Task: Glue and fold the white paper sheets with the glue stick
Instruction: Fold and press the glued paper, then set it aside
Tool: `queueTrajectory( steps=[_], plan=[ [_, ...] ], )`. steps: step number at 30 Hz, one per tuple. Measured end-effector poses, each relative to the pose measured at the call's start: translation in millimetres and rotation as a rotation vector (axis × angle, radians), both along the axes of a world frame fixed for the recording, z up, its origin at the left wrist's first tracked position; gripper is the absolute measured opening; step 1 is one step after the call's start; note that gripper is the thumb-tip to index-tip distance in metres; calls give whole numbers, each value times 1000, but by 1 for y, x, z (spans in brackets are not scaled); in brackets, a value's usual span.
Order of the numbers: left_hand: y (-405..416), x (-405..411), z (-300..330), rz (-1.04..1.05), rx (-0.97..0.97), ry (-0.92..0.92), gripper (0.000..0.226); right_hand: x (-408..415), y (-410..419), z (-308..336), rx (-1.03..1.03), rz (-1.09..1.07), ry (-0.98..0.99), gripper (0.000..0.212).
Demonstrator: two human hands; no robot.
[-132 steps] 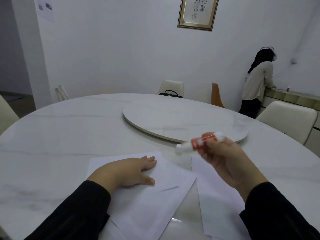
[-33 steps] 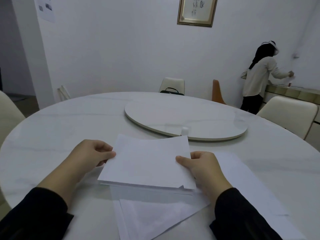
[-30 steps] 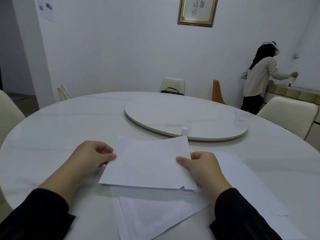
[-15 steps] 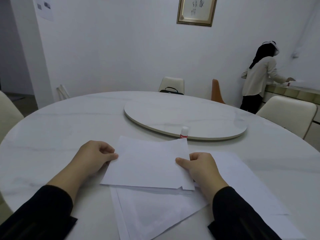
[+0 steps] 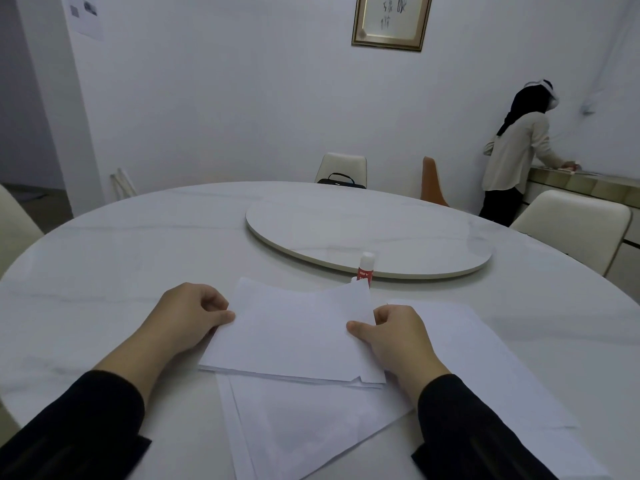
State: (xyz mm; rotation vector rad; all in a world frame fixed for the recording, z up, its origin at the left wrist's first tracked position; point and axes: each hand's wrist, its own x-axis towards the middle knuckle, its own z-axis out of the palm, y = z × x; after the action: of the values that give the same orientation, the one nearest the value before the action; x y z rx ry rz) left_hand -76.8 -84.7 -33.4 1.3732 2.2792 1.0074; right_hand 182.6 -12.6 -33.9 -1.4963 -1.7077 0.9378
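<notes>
Upright glue stick [image 5: 366, 267] just beyond the paper; bare table [image 5: 121, 258] leftward.

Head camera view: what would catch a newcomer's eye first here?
Two hands, the left hand and the right hand, pinch the side edges of a folded white sheet over loose papers at the near edge of a round marble table. Just beyond stands a red-and-white glue stick, upright against the rim of the turntable.
</notes>
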Motion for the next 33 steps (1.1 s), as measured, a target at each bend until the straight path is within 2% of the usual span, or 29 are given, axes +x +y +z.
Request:
queueTrajectory(
  steps=[5, 16, 33],
  plan=[
    [-1, 4, 1, 1, 4, -47, 8, 0, -2, 1, 35, -12, -40, 38],
    [-2, 10, 2, 10, 3, -25, 5, -2, -3, 2, 49, -5, -96, 21],
    [0, 10, -1, 28, -16, 72, 6, -5, -5, -2, 147, -56, -189, 29]
  ],
)
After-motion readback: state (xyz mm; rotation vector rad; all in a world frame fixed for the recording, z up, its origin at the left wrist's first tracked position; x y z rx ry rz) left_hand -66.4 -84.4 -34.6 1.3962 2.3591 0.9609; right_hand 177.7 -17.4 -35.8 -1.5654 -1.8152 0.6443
